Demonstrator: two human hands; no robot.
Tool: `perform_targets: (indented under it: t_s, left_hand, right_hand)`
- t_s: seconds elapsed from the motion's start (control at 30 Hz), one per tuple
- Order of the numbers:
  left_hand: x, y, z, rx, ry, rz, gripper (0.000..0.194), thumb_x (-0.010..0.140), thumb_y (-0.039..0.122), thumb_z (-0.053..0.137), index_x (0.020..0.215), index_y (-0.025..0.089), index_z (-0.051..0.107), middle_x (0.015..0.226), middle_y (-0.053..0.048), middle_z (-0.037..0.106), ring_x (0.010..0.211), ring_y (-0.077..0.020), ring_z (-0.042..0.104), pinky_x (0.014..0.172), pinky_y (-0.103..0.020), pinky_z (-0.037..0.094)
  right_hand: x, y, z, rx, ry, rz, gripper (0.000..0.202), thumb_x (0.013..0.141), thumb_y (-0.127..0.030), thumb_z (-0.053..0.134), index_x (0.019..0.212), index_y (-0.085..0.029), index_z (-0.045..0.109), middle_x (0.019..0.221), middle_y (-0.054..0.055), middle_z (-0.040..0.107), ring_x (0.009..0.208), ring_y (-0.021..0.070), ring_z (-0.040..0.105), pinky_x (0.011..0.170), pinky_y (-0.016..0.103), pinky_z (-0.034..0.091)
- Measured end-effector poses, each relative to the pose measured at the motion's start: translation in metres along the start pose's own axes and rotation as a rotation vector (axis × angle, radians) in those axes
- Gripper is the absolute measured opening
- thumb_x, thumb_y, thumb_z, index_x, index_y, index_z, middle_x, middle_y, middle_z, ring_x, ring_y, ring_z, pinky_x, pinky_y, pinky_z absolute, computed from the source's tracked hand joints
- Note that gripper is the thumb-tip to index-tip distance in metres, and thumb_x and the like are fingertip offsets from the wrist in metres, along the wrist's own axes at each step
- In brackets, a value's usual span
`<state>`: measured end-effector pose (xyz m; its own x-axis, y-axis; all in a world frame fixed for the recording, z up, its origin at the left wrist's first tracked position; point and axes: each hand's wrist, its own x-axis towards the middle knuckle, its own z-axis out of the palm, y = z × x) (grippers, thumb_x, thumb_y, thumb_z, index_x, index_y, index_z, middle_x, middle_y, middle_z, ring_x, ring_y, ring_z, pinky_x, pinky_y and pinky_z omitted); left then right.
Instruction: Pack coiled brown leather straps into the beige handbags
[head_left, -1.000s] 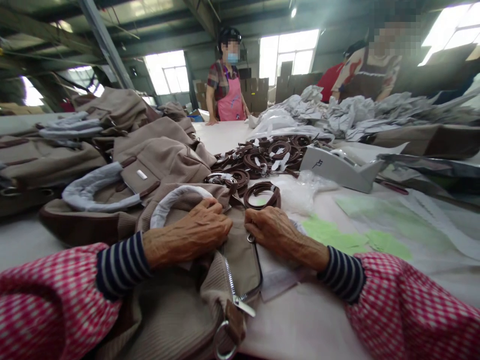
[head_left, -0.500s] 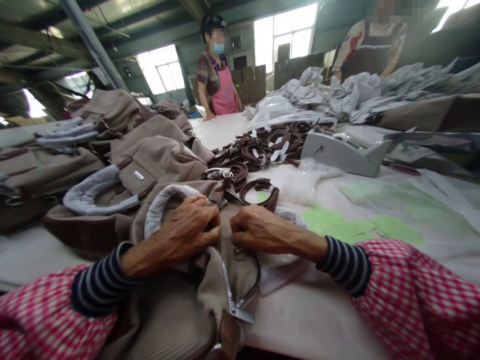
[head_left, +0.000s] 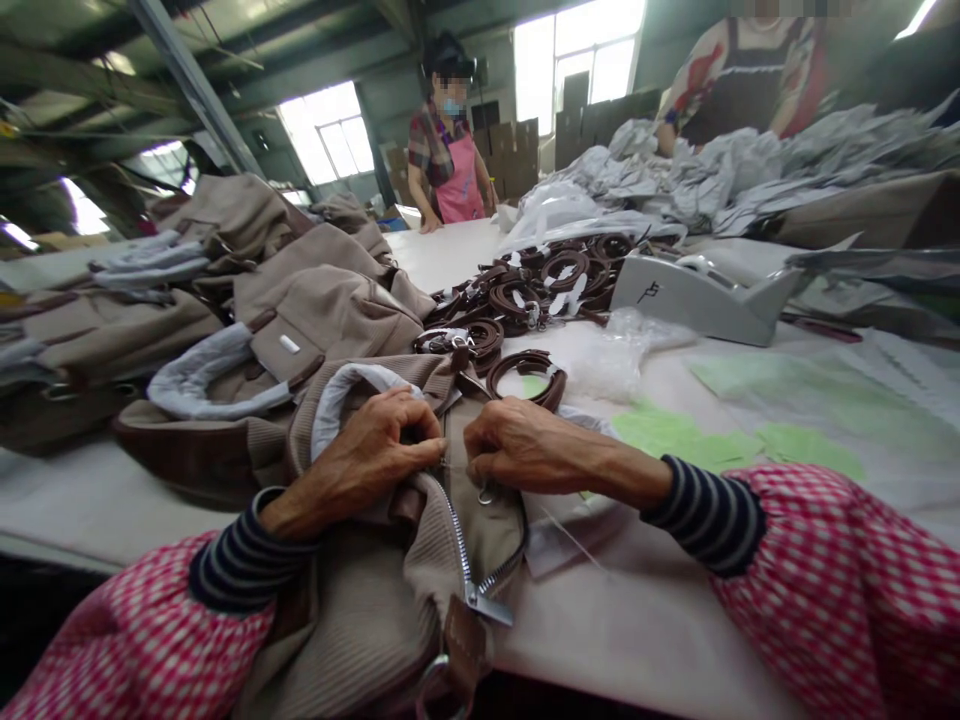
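On the worktop (head_left: 600,645), a ribbed taupe handbag (head_left: 360,620) lies partly unzipped, tan fabric (head_left: 484,540) showing inside. Your left hand (head_left: 379,435) and right hand (head_left: 525,448) curl at its opening; whether the fingers (head_left: 481,432) clamp it, I cannot tell.

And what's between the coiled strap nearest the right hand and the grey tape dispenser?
In the head view, crumpled clear plastic lies between the coiled strap and the tape dispenser.
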<state>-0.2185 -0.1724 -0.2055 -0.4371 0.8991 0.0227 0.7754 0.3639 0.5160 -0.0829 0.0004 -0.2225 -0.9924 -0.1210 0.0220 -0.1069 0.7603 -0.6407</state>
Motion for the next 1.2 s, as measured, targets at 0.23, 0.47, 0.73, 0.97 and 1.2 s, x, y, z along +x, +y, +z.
perform_targets:
  t_s: [0.23, 0.47, 0.73, 0.97, 1.2]
  left_hand:
    - [-0.001, -0.003, 0.002, 0.003, 0.027, 0.039, 0.020, 0.083, 0.036, 0.063, 0.072, 0.020, 0.065, 0.078, -0.001, 0.062, 0.084, -0.0220, 0.056, 0.096, -0.041, 0.043]
    - [-0.003, 0.001, 0.004, 0.001, 0.061, 0.046, 0.020, 0.083, 0.033, 0.061, 0.068, 0.020, 0.058, 0.078, -0.001, 0.059, 0.083, -0.0214, 0.055, 0.095, -0.041, 0.043]
    - [-0.005, 0.000, 0.004, 0.079, 0.045, 0.095, 0.016, 0.087, 0.025, 0.064, 0.072, 0.019, 0.062, 0.078, 0.000, 0.063, 0.089, -0.0217, 0.060, 0.107, -0.042, 0.039]
    - [0.003, -0.007, -0.012, 0.396, -0.210, 0.269, 0.020, 0.086, 0.010, 0.066, 0.101, 0.023, 0.072, 0.102, -0.002, 0.070, 0.105, -0.0242, 0.059, 0.101, -0.041, 0.036]
    - [0.006, -0.006, -0.010, 0.554, -0.241, 0.398, 0.004, 0.096, 0.020, 0.067, 0.091, 0.020, 0.069, 0.099, -0.004, 0.068, 0.104, -0.0255, 0.056, 0.096, -0.041, 0.032]
  right_hand:
    - [-0.002, -0.002, 0.001, 0.004, 0.007, 0.033, 0.017, 0.076, -0.012, 0.058, 0.061, -0.016, 0.050, 0.056, -0.005, 0.040, 0.054, 0.0078, 0.036, 0.054, 0.028, 0.024]
    - [-0.002, -0.004, 0.002, 0.052, 0.040, 0.071, 0.015, 0.076, -0.012, 0.059, 0.062, -0.015, 0.056, 0.054, -0.006, 0.042, 0.053, 0.0068, 0.035, 0.052, 0.027, 0.025]
    - [0.002, -0.004, 0.002, 0.085, 0.005, 0.117, 0.010, 0.072, -0.013, 0.058, 0.063, -0.015, 0.060, 0.057, -0.005, 0.045, 0.054, 0.0078, 0.037, 0.049, 0.028, 0.023]
    - [0.001, -0.004, 0.010, 0.048, -0.016, 0.108, 0.019, 0.074, -0.009, 0.060, 0.059, -0.016, 0.050, 0.053, -0.007, 0.039, 0.051, 0.0071, 0.037, 0.052, 0.026, 0.026]
    - [0.001, 0.001, 0.012, 0.041, -0.010, 0.059, 0.020, 0.076, -0.010, 0.058, 0.060, -0.016, 0.048, 0.056, -0.006, 0.041, 0.054, 0.0078, 0.036, 0.055, 0.029, 0.023]
